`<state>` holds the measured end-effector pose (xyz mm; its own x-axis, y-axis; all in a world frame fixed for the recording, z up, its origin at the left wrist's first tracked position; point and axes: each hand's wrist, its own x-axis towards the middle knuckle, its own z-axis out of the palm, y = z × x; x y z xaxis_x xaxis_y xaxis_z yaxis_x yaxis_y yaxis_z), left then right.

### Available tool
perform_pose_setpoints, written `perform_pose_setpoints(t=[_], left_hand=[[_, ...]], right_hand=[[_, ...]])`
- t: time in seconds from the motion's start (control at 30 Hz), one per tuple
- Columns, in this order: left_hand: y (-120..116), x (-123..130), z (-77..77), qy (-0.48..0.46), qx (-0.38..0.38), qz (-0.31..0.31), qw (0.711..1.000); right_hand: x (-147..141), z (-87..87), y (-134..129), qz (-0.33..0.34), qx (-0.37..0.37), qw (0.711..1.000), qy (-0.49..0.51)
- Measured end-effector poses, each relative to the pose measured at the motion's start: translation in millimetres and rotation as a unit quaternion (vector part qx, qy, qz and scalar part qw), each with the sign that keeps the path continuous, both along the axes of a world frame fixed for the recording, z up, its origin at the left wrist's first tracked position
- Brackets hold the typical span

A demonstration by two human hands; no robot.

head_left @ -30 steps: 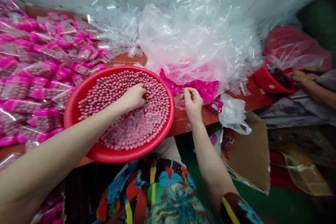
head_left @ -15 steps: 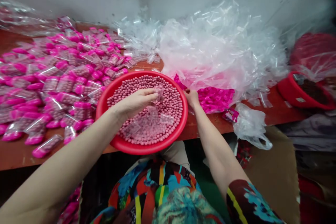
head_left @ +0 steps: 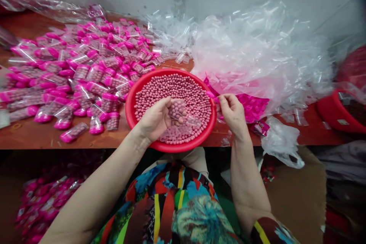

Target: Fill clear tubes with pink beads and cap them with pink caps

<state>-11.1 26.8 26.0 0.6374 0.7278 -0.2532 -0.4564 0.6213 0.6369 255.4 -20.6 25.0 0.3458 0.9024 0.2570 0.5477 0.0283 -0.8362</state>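
Note:
A red basin [head_left: 132, 131] at the table's front edge holds many small pink balls [head_left: 168, 84] and several clear empty containers [head_left: 178, 131]. Over the basin, my left hand [head_left: 157, 118] is wrapped round a clear container filled with pink balls [head_left: 177, 109]. Just right of the rim, my right hand [head_left: 232, 113] pinches a bright pink cap [head_left: 211, 94] between thumb and fingers. Behind and right of that hand, a pile of pink caps [head_left: 255, 106] lies at the mouth of a translucent bag [head_left: 228, 61].
Many filled containers with pink caps [head_left: 94, 72] are heaped on the table [head_left: 42, 135] at the left. Clear empty containers [head_left: 171, 32] lie at the back. A crumpled plastic bag [head_left: 281, 141] hangs over the front edge. Another red basin [head_left: 337, 112] stands at the far right.
The view has shifted left. My right hand has come away from the bag's mouth with a pink cap. My left hand has turned, so the filled container shows more clearly.

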Motion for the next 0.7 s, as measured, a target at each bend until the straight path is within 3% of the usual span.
perform_pose_setpoints(t=[0.1,0.27,0.4,0.6,0.7], left_hand=[[-8.8,2.9,-3.4,-0.003,-0.017,-0.016,1.0],[-17.3,9.0,-9.5,-0.026,0.016,0.038,0.999],[-18.1,8.4,-16.2,-0.046,0.019,0.064,0.997],[-18.4,8.4,-16.4,-0.054,0.01,0.066,0.996],[-18.1,10.3,-15.7,-0.055,0.014,0.056,0.997]], right_hand=[[-44.2,7.2,-0.3,0.089,0.052,0.994,0.025],[-96.9,1.9,3.7,0.133,0.17,0.976,-0.042],[-103.1,1.8,-2.5,0.161,0.194,0.965,-0.071],[-97.6,-0.4,-4.1,0.116,0.101,0.982,0.107],[-102.9,-1.2,-2.4,0.106,0.099,0.981,0.127]])
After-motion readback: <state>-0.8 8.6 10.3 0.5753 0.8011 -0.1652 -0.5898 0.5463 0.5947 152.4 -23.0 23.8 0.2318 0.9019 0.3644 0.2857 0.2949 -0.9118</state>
